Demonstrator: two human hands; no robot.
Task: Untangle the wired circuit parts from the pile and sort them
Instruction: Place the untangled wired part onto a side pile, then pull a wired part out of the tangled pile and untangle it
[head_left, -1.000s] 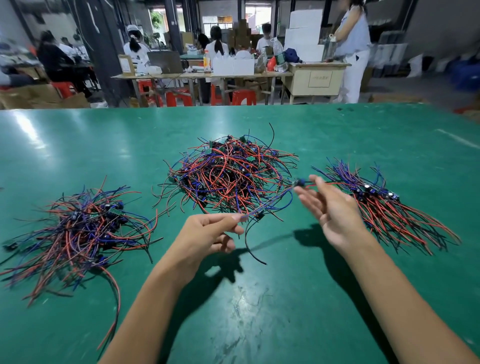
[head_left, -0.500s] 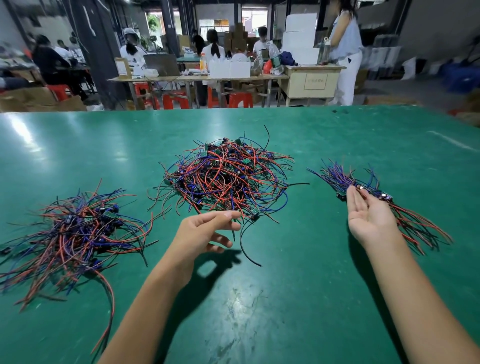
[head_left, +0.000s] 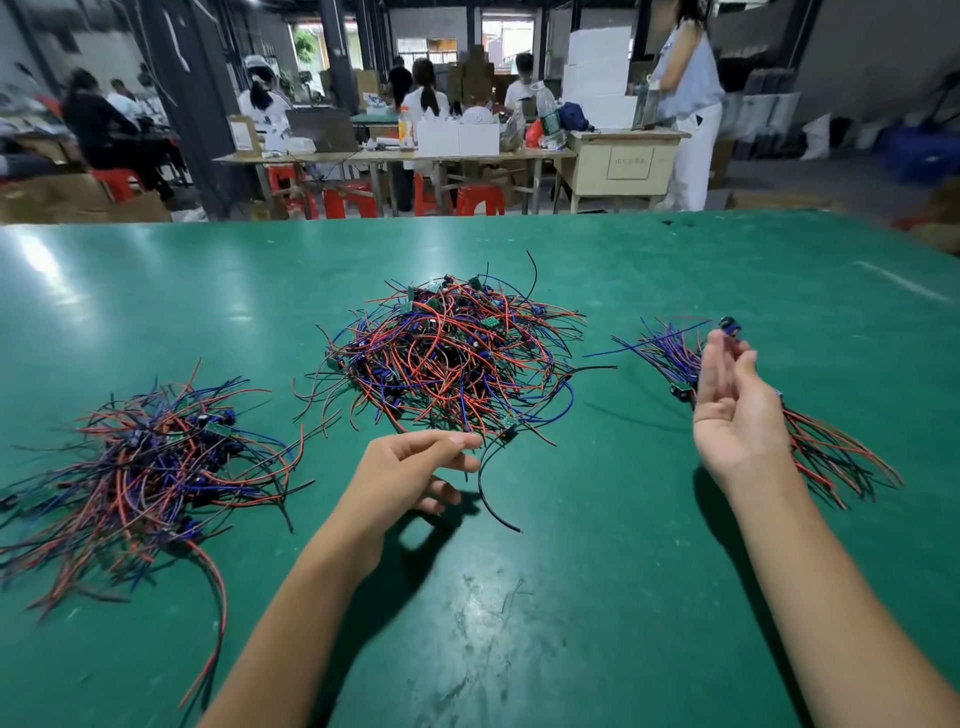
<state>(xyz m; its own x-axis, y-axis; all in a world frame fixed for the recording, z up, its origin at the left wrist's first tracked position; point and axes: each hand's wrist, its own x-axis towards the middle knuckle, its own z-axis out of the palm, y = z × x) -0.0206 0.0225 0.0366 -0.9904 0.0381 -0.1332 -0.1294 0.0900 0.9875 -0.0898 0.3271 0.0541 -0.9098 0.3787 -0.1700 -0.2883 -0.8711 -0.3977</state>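
Observation:
A tangled pile of red, blue and black wired circuit parts (head_left: 457, 353) lies mid-table. My left hand (head_left: 410, 478) hovers at its near edge with fingers loosely curled and nothing in them; a loose black wire (head_left: 488, 488) curves just beside it. My right hand (head_left: 737, 410) is raised, palm turned inward and fingers nearly straight, over the sorted bundle (head_left: 831, 457) on the right. A small blue part (head_left: 730, 326) shows just past its fingertips; I cannot tell whether they touch it. Another heap of wired parts (head_left: 150, 467) lies at the left.
The green table (head_left: 519, 597) stretches wide, with its far edge near the top third of the view. Beyond it stand work tables, red stools and several people; one person in white stands at the back right.
My right hand carried a wired part from the central pile to the right bundle, laid flat on it, and has now lifted off. My left hand let the wires go and stayed near the pile.

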